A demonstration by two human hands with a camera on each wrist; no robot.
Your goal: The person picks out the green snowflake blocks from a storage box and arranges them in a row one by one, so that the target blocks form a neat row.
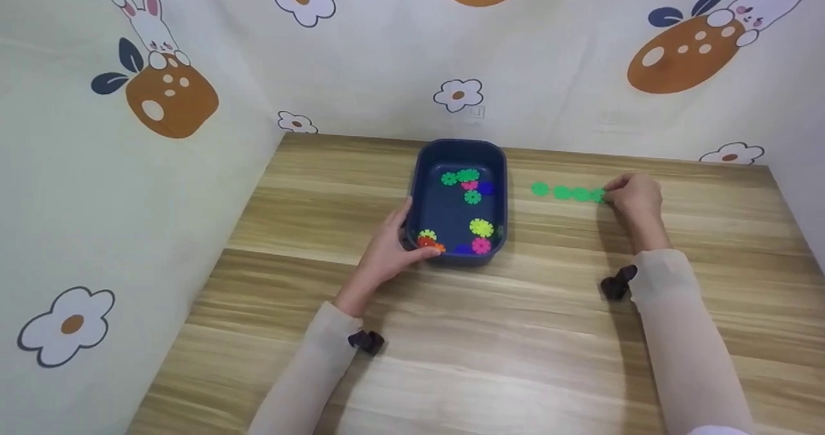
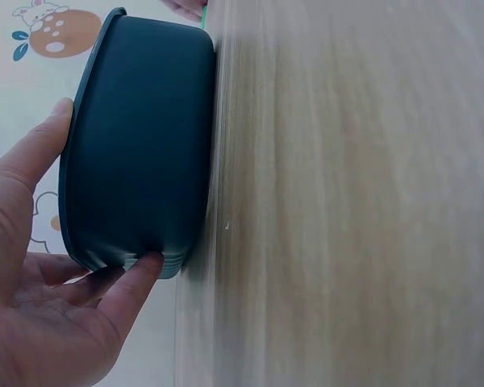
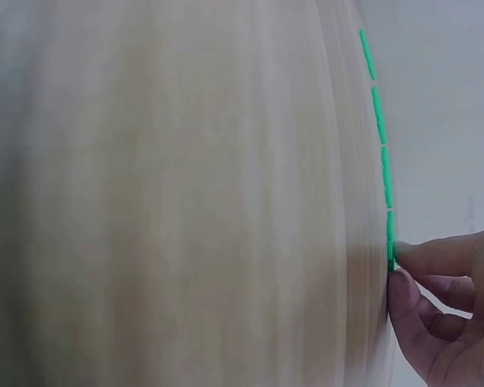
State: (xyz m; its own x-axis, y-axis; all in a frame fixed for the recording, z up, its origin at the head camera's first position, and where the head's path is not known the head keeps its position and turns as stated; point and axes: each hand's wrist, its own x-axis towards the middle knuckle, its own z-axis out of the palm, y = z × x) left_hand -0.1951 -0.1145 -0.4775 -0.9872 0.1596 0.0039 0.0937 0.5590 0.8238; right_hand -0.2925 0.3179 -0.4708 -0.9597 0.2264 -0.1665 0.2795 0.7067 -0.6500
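A dark blue plastic basin (image 1: 459, 222) stands on the table with several notched plastic discs in it, green, pink, blue, yellow and orange. My left hand (image 1: 387, 248) grips its near left corner. The thumb lies over the rim and the fingers lie along the outer wall, as the left wrist view shows. To the right of the basin, green snowflake discs (image 1: 562, 193) lie flat in a row. At the row's right end my right hand (image 1: 637, 202) pinches a green snowflake disc (image 3: 390, 238) between thumb and forefinger, low at the tabletop.
The wood-grain table (image 1: 490, 351) reaches back to a patterned cloth wall (image 1: 387, 55) behind the basin. Another cloth wall (image 1: 148, 209) borders the left side. A dark wrist camera (image 1: 366, 341) sits at the left sleeve and a second one (image 1: 619, 283) at the right.
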